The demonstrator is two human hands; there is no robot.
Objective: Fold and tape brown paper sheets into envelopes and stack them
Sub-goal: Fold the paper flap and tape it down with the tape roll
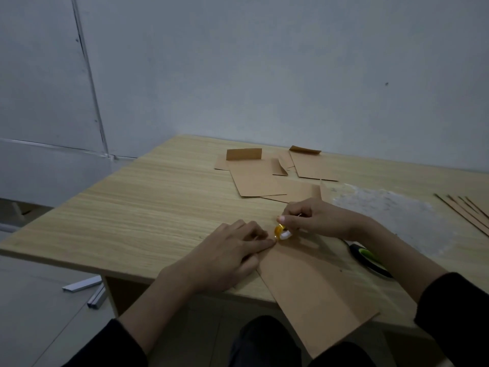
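Wooden table (132, 207) set against a grey wall (264, 62). A black-and-green tool (370, 258) lay near the table's front edge, a whitish patch (383, 205) beyond it, thin strips (465, 210) at far right. Two metal channels (83, 283) rested on the floor (39, 313) beside the table's left end.

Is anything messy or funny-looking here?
Yes. The brown paper sheet hangs crookedly over the near edge of the table. The far envelopes lie scattered and overlapping, not stacked. A whitish patch marks the wood on the right, and metal strips lie on the floor.
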